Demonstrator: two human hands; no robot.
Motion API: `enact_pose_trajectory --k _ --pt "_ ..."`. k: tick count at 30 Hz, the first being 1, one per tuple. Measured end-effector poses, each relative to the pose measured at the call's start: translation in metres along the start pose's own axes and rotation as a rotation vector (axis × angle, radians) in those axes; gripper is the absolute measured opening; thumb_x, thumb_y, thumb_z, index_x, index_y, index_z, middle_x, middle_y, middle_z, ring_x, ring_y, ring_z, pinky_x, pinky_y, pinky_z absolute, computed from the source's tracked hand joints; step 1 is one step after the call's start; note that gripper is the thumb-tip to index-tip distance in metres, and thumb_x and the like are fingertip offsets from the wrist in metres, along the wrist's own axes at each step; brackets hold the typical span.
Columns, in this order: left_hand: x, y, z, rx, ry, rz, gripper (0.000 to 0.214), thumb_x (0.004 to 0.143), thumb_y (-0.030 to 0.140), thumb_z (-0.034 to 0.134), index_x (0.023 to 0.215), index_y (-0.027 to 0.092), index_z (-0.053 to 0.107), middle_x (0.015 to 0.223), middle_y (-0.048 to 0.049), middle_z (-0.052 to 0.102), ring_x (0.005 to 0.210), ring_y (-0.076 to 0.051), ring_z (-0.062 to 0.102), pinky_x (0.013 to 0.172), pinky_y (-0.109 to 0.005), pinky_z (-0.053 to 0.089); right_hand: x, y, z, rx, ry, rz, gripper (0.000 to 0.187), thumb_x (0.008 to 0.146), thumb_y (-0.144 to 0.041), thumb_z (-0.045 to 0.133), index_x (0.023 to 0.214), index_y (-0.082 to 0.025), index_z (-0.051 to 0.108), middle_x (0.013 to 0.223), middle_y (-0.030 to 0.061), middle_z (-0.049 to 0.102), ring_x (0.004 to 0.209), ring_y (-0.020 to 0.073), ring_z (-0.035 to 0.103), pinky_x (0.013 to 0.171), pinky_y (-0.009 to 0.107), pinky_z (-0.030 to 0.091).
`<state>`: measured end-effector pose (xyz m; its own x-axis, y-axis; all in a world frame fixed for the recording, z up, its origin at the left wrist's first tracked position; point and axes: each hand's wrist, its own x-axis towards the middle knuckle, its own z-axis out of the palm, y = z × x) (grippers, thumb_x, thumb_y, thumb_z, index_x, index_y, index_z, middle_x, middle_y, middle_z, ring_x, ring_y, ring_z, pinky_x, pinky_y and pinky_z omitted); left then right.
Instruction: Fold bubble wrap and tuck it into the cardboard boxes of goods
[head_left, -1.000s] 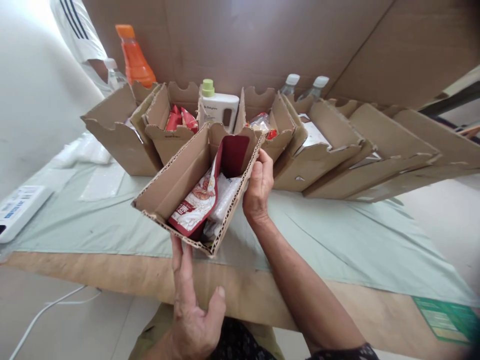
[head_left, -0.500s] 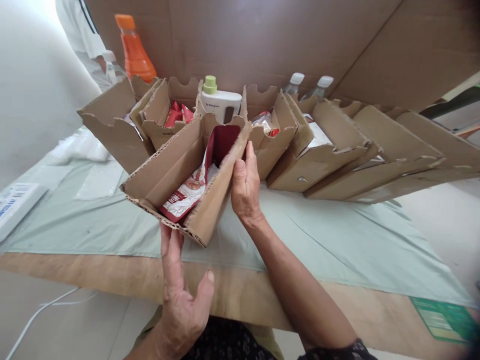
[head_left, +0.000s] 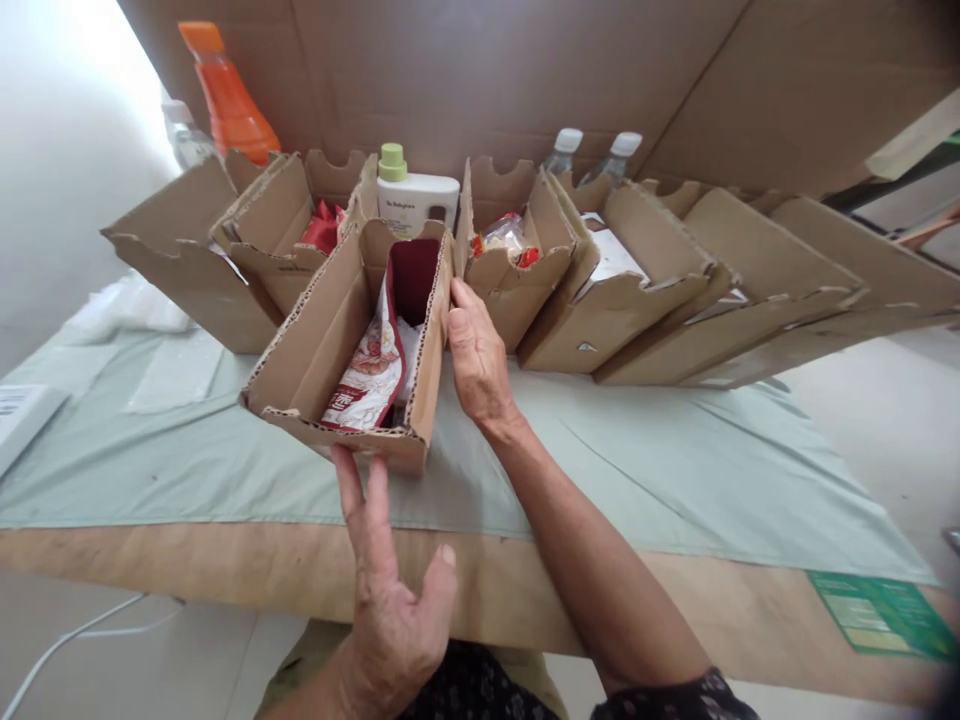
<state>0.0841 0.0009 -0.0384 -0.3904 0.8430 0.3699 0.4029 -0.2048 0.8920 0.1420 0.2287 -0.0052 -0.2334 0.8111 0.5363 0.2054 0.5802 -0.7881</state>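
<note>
My left hand (head_left: pixel 397 610) is spread, two fingertips against the near end of an open box (head_left: pixel 330 330) and the thumb standing well apart from it. My right hand (head_left: pixel 480 360) lies along the box's right wall, fingers close together; I cannot tell whether it pinches the cardboard or just presses on it. The box is left of the middle of the worktop (head_left: pixel 525 580), between its near edge and the row of cardboard boxes (head_left: pixel 637 320) towards the far edge. Whether its base touches the pale green cloth (head_left: pixel 637 450), I cannot tell. Inside, a red-and-white pouch (head_left: pixel 371 370) leans beside something whitish, partly hidden. Just beyond the box stands a white bottle (head_left: pixel 420 200) with a green cap. A green sheet (head_left: pixel 874 615) lies at the near right corner.
</note>
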Motion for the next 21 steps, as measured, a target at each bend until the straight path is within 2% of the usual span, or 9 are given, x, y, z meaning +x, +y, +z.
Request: enact_pose_trajectory --k 3,5,8,10,12,15,21 --pt "-0.003 -0.001 0.01 0.013 -0.048 0.016 0.1 0.09 0.01 0.063 0.169 0.039 0.009 0.18 -0.0028 -0.011 0.166 -0.039 -0.005 0.13 -0.069 0.017 -0.001 -0.003 -0.009 0.033 0.003 -0.025 0.076 0.101 -0.079 0.032 0.145 -0.024 0.06 0.155 0.0095 0.057 0.147 0.0257 0.05 0.128 0.046 0.034" --pt "0.0 -0.004 0.013 0.006 -0.063 0.032 0.098 0.091 0.01 0.063 0.169 0.038 0.01 0.18 -0.0032 -0.008 0.166 -0.038 -0.005 0.131 -0.068 0.016 -0.005 -0.001 -0.009 0.071 0.058 -0.017 0.066 0.103 -0.073 0.034 0.137 -0.025 0.064 0.146 0.0083 0.064 0.139 0.024 0.057 0.123 0.043 0.041" --pt "0.01 -0.008 0.014 0.004 -0.056 0.041 0.097 0.091 0.01 0.063 0.169 0.037 0.013 0.181 -0.0051 -0.002 0.166 -0.037 0.0 0.132 -0.065 0.018 -0.017 0.014 -0.002 0.076 0.16 0.103 0.056 0.103 -0.066 0.035 0.118 -0.025 0.069 0.127 0.0067 0.073 0.12 0.0225 0.065 0.11 0.038 0.049" --pt "0.022 -0.011 0.014 0.019 -0.057 0.044 0.097 0.09 0.01 0.063 0.169 0.037 0.014 0.181 -0.006 0.0 0.166 -0.036 0.003 0.131 -0.064 0.02 -0.027 0.029 0.005 0.05 0.185 0.212 0.053 0.101 -0.064 0.036 0.103 -0.023 0.069 0.11 0.0072 0.076 0.105 0.0228 0.068 0.1 0.038 0.052" --pt "0.037 -0.015 0.016 0.042 -0.073 0.062 0.097 0.089 0.011 0.063 0.169 0.037 0.013 0.18 -0.0071 0.001 0.166 -0.035 0.005 0.131 -0.064 0.021 -0.034 0.044 0.011 0.032 0.185 0.292 0.048 0.099 -0.061 0.039 0.095 -0.022 0.067 0.096 0.0071 0.075 0.093 0.0228 0.066 0.091 0.038 0.054" --pt "0.068 -0.023 0.023 0.066 -0.087 0.102 0.096 0.087 0.013 0.063 0.168 0.033 0.016 0.18 -0.0104 0.005 0.166 -0.036 0.009 0.13 -0.065 0.022 -0.039 0.059 0.015 0.032 0.2 0.357 0.044 0.097 -0.056 0.04 0.096 -0.021 0.066 0.089 0.0068 0.072 0.082 0.0212 0.064 0.08 0.035 0.053" --pt "0.135 -0.042 0.034 -0.002 -0.132 0.045 0.095 0.081 0.015 0.064 0.166 0.028 0.023 0.179 -0.0133 0.013 0.165 -0.035 0.015 0.132 -0.062 0.019 -0.037 0.06 0.016 0.068 0.198 0.409 0.044 0.096 -0.058 0.038 0.094 -0.021 0.063 0.081 0.0047 0.07 0.066 0.0179 0.063 0.067 0.032 0.051"
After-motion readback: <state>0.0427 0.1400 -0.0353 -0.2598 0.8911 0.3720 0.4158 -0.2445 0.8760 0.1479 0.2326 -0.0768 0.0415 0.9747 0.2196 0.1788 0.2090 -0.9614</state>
